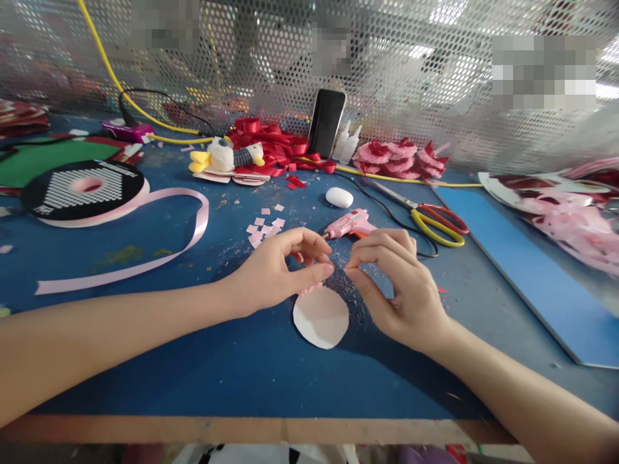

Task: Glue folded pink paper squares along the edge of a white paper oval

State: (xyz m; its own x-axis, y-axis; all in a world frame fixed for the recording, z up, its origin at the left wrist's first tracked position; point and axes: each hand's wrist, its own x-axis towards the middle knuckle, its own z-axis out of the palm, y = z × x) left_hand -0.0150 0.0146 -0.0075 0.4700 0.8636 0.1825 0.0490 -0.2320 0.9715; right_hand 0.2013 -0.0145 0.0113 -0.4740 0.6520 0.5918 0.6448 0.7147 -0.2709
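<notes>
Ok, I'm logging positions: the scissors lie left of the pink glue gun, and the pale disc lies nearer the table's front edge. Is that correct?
Not quite: the head view shows the scissors to the right of the pink glue gun; the pale disc does lie nearer the front edge of the table.

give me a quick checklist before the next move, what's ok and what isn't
1. Scissors apart from both hands: ok, beyond the right hand.
2. Left hand well clear of the glue gun: cannot tell, the nozzle appears close behind its fingers.
3. Glue gun cool: cannot tell.
4. Round white piece in sight: ok, nearer the person than the fingertips.
5. Pink squares neatly stacked: not ok, loosely scattered.
6. Ribbon fully wound: not ok, a loose length curls out.
</notes>
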